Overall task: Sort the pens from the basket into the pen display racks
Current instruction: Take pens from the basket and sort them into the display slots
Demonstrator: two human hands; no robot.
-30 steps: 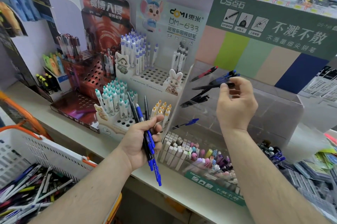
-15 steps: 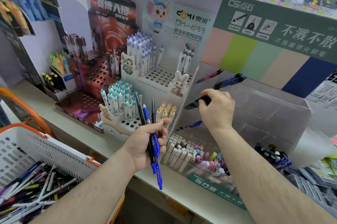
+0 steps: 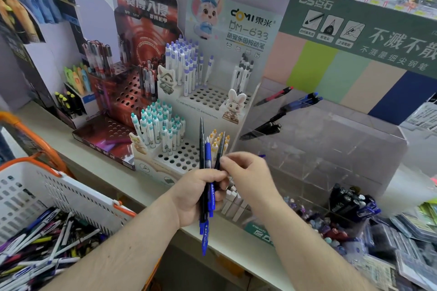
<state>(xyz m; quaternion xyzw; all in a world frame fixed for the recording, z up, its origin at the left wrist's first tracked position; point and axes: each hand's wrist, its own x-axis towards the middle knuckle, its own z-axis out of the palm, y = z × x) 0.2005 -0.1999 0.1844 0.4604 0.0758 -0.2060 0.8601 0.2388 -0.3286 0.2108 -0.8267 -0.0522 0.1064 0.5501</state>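
Your left hand point(image 3: 196, 196) is clenched around a bunch of pens point(image 3: 205, 186), tips up, and your right hand point(image 3: 246, 179) pinches the dark pen point(image 3: 220, 151) at the bunch's right edge. The basket point(image 3: 47, 198) of loose pens sits lower left. Beyond, on the bench point(image 3: 99, 167), stand the white rack point(image 3: 203, 99) and the clear rack point(image 3: 319, 139), which holds a few pens.

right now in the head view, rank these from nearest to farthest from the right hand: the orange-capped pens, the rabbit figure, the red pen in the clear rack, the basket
1. orange-capped pens, just behind and left of the right hand.
2. rabbit figure, farther back on the white display.
3. red pen, up and back in the clear rack.
4. basket, far left.
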